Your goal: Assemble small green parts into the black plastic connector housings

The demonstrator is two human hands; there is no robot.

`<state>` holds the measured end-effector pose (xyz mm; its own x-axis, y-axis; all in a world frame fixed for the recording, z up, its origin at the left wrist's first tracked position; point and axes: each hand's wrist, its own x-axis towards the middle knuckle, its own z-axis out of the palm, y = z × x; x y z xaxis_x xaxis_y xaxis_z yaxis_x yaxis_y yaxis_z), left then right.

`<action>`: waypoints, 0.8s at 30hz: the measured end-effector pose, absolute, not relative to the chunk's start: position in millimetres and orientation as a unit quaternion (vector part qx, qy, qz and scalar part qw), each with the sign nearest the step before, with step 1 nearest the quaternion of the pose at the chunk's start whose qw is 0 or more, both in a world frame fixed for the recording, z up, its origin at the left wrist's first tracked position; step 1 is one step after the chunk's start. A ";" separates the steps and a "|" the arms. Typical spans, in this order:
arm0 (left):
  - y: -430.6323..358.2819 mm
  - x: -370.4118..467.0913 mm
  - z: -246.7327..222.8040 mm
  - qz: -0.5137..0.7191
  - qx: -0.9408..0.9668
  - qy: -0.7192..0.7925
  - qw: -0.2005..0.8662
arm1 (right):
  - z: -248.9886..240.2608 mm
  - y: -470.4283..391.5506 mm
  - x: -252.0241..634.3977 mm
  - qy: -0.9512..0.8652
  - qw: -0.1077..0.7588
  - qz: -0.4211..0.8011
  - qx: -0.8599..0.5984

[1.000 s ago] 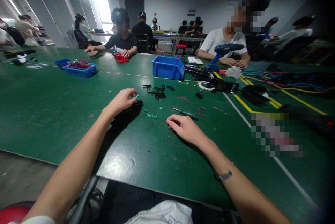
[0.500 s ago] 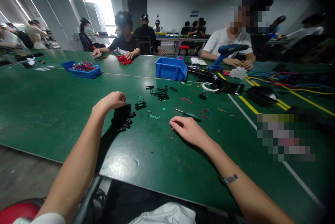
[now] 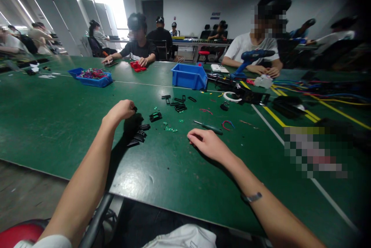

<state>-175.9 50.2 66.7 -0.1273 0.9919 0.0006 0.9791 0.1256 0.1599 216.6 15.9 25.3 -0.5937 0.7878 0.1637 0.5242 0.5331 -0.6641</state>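
My left hand [image 3: 123,109] hovers above the left group of black plastic parts [image 3: 139,136], its fingers closed on a small black plastic part [image 3: 135,108] that is mostly hidden. A dark shadow lies under that hand. My right hand [image 3: 204,139] rests on the green table [image 3: 162,186], fingers curled together, with nothing visible in them. Just beyond it lies a screwdriver [image 3: 213,127] with a dark green handle. Between the hands are small green circuit boards [image 3: 171,129] and a black casing [image 3: 155,116] with green pieces in it.
Several black frames [image 3: 179,106] lie farther back, before a blue bin [image 3: 189,76]. A blue tray [image 3: 95,81] of coloured wires stands at the left. Rightward are a wire loop [image 3: 228,125], a white cable coil [image 3: 232,96] and a blue power drill [image 3: 246,62]. People sit opposite.
My left hand has shifted slightly left and up, and a black part now shows at its fingertips. My right hand stays in place.
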 end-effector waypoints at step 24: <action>48.2 -159.6 75.5 0.203 0.670 0.713 0.030 | 26.6 15.2 216.2 -0.847 0.221 0.289 -0.388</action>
<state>-159.6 48.2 75.5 -0.0996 0.9682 0.2296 0.9440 0.0190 0.3294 216.2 15.2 26.6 -0.6016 0.7847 0.1493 0.5298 0.5319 -0.6606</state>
